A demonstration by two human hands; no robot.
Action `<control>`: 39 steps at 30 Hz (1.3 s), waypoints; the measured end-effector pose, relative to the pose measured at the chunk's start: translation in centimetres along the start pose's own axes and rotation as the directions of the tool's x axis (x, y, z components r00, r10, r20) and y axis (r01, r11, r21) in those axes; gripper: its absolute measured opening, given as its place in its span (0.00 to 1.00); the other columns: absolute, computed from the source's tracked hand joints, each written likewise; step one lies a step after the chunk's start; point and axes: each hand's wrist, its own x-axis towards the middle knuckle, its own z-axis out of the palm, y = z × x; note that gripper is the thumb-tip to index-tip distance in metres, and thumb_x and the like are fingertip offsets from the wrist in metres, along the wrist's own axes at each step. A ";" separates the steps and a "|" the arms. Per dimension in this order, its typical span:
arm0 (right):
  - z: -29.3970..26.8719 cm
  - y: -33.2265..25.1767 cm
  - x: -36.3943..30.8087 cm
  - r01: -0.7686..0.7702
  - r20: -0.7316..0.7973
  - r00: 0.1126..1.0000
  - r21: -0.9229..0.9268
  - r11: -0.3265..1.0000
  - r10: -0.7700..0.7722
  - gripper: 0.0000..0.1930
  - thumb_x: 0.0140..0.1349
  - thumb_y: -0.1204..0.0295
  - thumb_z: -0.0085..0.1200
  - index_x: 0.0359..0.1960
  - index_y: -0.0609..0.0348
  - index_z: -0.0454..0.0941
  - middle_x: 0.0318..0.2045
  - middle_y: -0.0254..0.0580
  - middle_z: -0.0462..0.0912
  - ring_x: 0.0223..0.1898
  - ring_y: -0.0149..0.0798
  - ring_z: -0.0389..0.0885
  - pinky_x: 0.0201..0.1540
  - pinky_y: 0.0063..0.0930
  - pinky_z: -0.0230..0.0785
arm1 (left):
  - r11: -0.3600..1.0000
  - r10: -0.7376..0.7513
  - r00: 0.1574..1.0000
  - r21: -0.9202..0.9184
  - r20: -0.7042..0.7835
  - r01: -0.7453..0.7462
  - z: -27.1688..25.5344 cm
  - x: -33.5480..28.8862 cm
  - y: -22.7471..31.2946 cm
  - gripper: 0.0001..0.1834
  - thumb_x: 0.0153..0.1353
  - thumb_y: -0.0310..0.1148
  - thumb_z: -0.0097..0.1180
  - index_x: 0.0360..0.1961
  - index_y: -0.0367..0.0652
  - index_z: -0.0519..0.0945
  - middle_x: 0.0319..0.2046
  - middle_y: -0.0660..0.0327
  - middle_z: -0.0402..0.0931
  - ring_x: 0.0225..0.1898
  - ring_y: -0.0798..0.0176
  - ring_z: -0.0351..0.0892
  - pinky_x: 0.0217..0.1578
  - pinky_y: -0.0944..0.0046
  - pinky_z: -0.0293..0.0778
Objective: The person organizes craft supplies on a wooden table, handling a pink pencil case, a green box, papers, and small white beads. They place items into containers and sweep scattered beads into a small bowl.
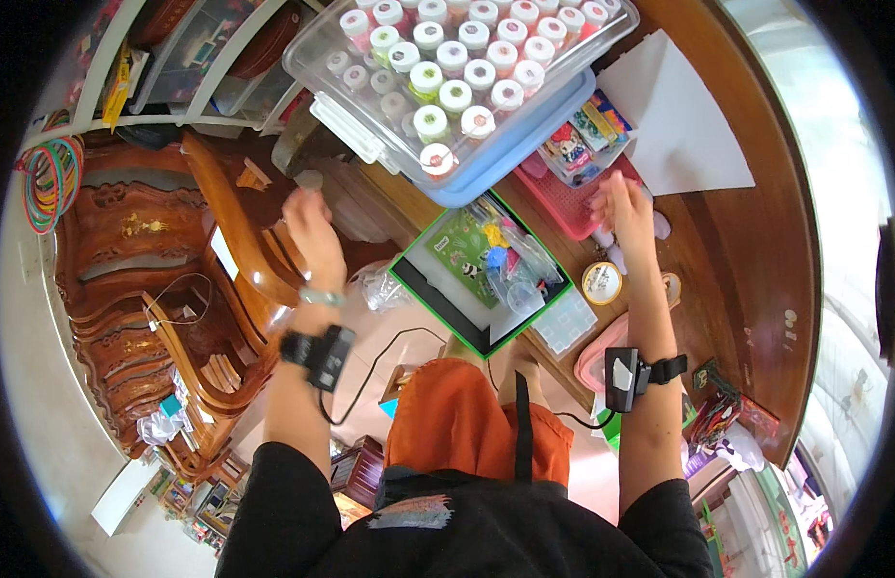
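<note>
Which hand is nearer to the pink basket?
Right. The right hand overlaps the right part of the pink basket in view; contact is unclear. The left hand is well to the left, beyond the open box.

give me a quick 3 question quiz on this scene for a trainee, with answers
1. True or false: a flat green piece lies inside the green-rimmed box.
2. Which hand is nearer the pink basket: left or right?
3. What colour are the caps on the jars at the top of the picture?

Key: 1. True. 2. The right hand. 3. White.
</note>
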 end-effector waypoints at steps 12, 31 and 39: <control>-6.0 18.3 -8.6 -0.446 -0.064 0.893 -0.006 0.895 0.445 0.20 0.59 0.54 0.42 0.38 0.61 0.68 0.28 0.37 0.75 0.23 0.29 0.75 0.21 0.19 0.64 | 0.676 -0.736 0.651 0.199 0.185 0.709 -1.8 -17.4 -20.3 0.32 0.50 0.26 0.53 0.56 0.41 0.54 0.48 0.54 0.65 0.46 0.54 0.69 0.42 0.58 0.69; -12.1 24.3 -14.3 -0.442 -0.137 0.880 0.114 0.889 0.455 0.18 0.59 0.57 0.44 0.33 0.63 0.70 0.25 0.38 0.75 0.21 0.29 0.73 0.20 0.20 0.63 | 0.840 -0.530 0.830 0.239 0.174 0.487 2.7 -18.9 -17.9 0.25 0.52 0.23 0.50 0.51 0.39 0.57 0.47 0.53 0.62 0.38 0.57 0.70 0.35 0.61 0.71; -13.4 28.7 -15.9 -0.594 -0.156 0.754 0.256 0.763 0.639 0.18 0.57 0.58 0.47 0.32 0.65 0.71 0.25 0.40 0.75 0.19 0.32 0.74 0.19 0.23 0.67 | 0.849 0.029 0.703 0.354 0.710 -0.392 6.1 -27.7 -13.9 0.17 0.52 0.27 0.53 0.44 0.37 0.66 0.35 0.58 0.69 0.34 0.62 0.70 0.35 0.64 0.68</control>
